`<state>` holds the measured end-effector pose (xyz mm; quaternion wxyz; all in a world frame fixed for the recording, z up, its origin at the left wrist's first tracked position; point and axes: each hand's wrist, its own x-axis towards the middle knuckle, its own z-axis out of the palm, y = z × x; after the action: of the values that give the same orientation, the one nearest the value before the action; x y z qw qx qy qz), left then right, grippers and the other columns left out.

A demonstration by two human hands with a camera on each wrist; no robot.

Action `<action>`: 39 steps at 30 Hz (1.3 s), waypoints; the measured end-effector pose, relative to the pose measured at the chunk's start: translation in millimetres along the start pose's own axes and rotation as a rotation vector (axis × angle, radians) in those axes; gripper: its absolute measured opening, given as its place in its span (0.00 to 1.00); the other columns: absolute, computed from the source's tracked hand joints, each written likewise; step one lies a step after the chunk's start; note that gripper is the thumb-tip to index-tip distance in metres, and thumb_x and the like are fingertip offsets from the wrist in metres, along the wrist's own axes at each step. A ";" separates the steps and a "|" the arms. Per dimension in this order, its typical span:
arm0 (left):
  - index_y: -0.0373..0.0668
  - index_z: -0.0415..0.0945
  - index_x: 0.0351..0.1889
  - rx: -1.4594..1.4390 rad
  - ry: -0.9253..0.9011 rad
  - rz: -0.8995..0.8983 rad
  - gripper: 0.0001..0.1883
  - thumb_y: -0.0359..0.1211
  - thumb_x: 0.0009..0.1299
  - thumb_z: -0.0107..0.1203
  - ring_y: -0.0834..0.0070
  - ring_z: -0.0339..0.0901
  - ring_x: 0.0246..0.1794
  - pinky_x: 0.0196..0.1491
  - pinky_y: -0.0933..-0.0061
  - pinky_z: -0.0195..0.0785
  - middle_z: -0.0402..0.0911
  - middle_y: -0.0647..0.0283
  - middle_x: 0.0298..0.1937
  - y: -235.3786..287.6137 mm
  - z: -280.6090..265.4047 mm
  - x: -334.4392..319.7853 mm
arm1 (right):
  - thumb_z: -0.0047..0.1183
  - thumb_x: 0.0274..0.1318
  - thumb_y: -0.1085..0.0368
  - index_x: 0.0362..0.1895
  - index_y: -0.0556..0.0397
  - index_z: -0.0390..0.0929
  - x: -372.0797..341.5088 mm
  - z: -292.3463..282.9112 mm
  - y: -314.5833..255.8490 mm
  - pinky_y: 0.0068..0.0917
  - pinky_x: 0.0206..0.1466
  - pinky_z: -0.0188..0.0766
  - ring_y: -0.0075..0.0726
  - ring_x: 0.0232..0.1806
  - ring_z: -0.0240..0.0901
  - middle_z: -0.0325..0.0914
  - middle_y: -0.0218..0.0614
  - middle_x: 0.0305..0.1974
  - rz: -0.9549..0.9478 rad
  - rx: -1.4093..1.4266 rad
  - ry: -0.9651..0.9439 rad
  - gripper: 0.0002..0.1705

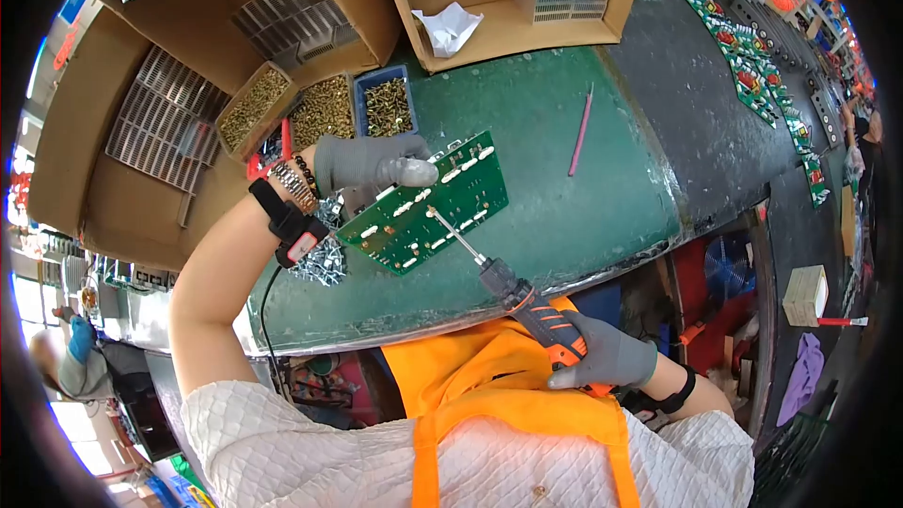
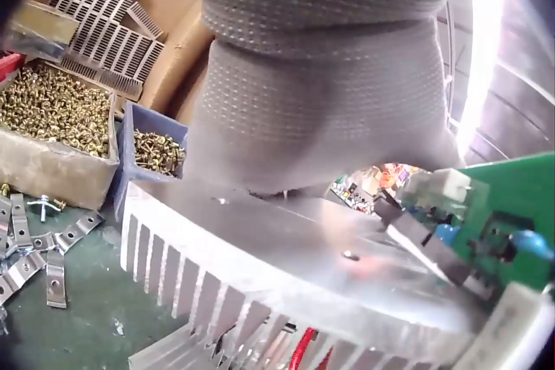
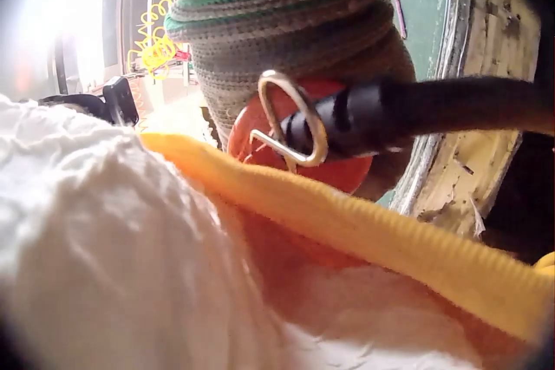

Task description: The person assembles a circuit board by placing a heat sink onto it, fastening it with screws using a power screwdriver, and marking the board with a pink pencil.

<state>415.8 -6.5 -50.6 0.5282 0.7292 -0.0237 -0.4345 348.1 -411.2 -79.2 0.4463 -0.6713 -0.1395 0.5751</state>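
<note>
My gloved left hand (image 1: 381, 162) grips a green circuit board (image 1: 470, 190) by its upper edge, thumb over the soldered face. The board is tilted above the bench. In the left wrist view, a finned aluminium heat sink (image 2: 286, 248) lies beneath the gloved hand (image 2: 321, 92), beside the board's component side (image 2: 512, 205). My gloved right hand (image 1: 611, 353) holds an orange and black electric screwdriver (image 1: 536, 315), its bit meeting the board's face near the middle. The right wrist view shows the tool's rear end with a wire hook (image 3: 295, 118) and black cord (image 3: 468, 103); the fingers are hidden there.
Bins of brass screws (image 1: 324, 108) and a blue bin (image 1: 386, 103) stand behind the left hand. Metal clips (image 1: 322, 261) lie below it. Cardboard boxes (image 1: 508, 42) with heat sinks line the back. A pink pen (image 1: 581, 132) lies on the green bench (image 1: 555, 216).
</note>
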 end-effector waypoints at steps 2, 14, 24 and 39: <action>0.35 0.68 0.55 0.267 0.162 0.071 0.44 0.68 0.61 0.54 0.73 0.74 0.44 0.42 0.71 0.72 0.72 0.58 0.46 -2.8 -1.3 0.5 | 0.74 0.39 0.56 0.62 0.57 0.65 -2.4 -0.4 -1.4 0.25 0.42 0.73 0.23 0.37 0.71 0.74 0.31 0.38 -0.044 0.042 -0.001 0.47; 0.37 0.67 0.58 0.196 0.146 0.022 0.43 0.68 0.63 0.50 0.74 0.74 0.47 0.46 0.70 0.71 0.75 0.60 0.47 -6.0 -0.1 0.9 | 0.74 0.38 0.54 0.62 0.57 0.64 0.3 -3.3 0.3 0.25 0.41 0.72 0.23 0.36 0.70 0.73 0.31 0.37 -0.075 0.003 0.056 0.48; 0.37 0.68 0.56 0.125 0.100 0.062 0.39 0.65 0.65 0.52 0.79 0.73 0.44 0.44 0.73 0.72 0.74 0.62 0.44 -10.7 -0.6 2.9 | 0.63 0.46 0.70 0.61 0.58 0.60 -34.9 -3.8 -59.3 0.31 0.28 0.74 0.32 0.24 0.75 0.73 0.35 0.30 0.269 0.527 -0.246 0.37; 0.34 0.71 0.48 0.152 0.197 0.155 0.44 0.71 0.60 0.51 0.74 0.72 0.39 0.39 0.70 0.70 0.72 0.59 0.40 -18.2 3.8 7.9 | 0.67 0.51 0.63 0.44 0.54 0.66 -44.7 19.1 -87.1 0.28 0.27 0.73 0.31 0.22 0.75 0.75 0.36 0.25 0.345 0.471 -0.149 0.23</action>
<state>410.5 -5.3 -70.0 0.5033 0.8021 -0.0608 -0.3157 346.0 -385.1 17.0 0.4741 -0.5189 0.0814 0.7067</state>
